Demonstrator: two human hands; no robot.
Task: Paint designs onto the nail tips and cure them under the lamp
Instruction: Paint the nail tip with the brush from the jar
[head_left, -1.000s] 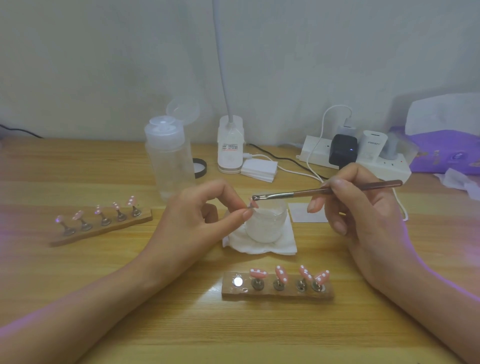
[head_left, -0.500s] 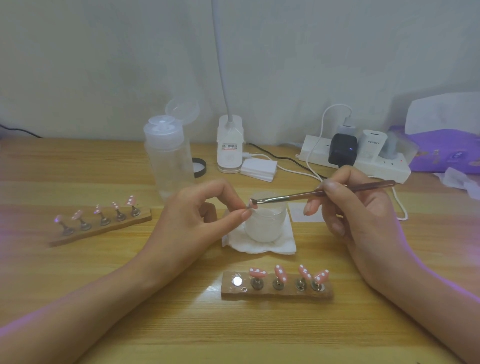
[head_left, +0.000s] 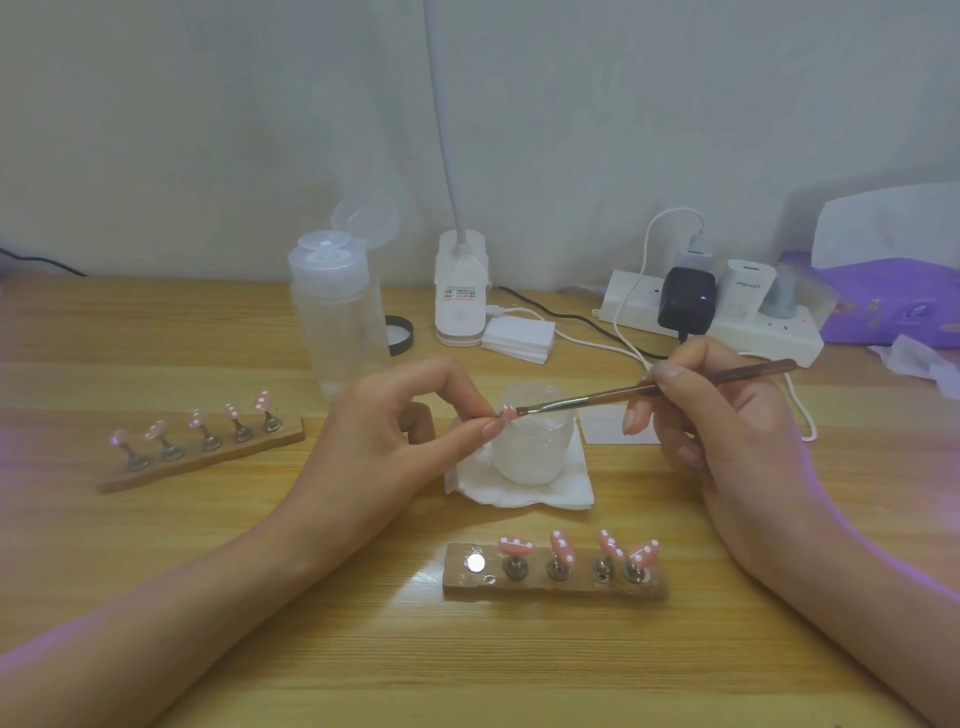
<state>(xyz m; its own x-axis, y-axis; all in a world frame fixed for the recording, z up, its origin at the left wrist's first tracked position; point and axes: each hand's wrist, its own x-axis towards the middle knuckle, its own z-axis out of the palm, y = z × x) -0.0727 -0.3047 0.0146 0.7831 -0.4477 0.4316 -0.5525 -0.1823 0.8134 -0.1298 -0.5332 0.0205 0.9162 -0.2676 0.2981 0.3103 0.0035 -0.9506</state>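
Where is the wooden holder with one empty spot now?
In the head view the wooden holder lies at centre, on the near part of the table, just in front of the white jar and its tissue.

Jar (head_left: 532, 447) on tissue (head_left: 519, 491), near holder (head_left: 555, 574) before it, far holder (head_left: 200, 449) left, bottle (head_left: 335, 312) behind.

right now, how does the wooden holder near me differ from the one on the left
The near holder carries four nail tips and one bare metal disc at its left end; the left holder has all five posts filled. The near holder lies straight across; the left holder lies slanted. Both are wooden strips of pink tips with white dots.
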